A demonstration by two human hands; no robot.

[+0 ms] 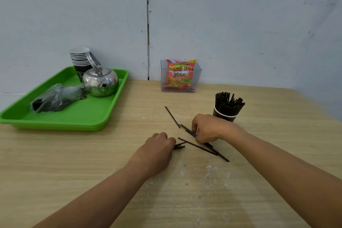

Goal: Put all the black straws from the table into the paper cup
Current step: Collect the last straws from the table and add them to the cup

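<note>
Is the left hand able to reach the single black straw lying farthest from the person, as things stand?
Probably yes. The single black straw lies on the table just beyond the left hand, with nothing between them. That hand holds a few straws, so its grip is partly taken.

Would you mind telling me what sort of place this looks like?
Probably a small drinks or snack corner: stacked paper cups and a steel kettle on a green tray, plus a snack packet.

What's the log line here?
left hand: grips straws | right hand: grips straws | paper cup: holds many | table: loose straws lie
</note>
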